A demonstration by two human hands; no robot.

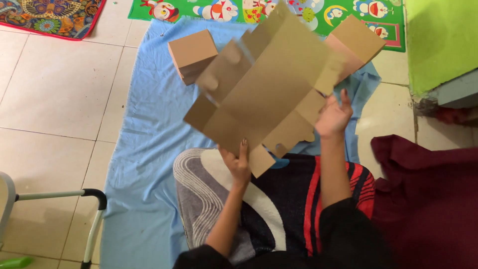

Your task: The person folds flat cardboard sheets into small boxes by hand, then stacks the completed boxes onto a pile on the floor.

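Pinching the flat cardboard blank point(264, 84) with my left hand point(238, 162), right hand point(332, 117) open against its edge above the blue cloth point(144, 149), I judged folding came next.

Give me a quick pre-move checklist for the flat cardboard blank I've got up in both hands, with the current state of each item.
1. Left hand grips the near edge of the flat cardboard blank: ok.
2. Right hand has a firm hold on the right edge: cannot tell; the fingers look spread open against it.
3. Blank fully unfolded, flaps free: ok.
4. Blank clear of the folded box on the blue cloth: ok, it is held above it.
5. Second cardboard piece out of the way: cannot tell; the blank overlaps it in this view.
6. Score lines undamaged: cannot tell; the picture is blurred.
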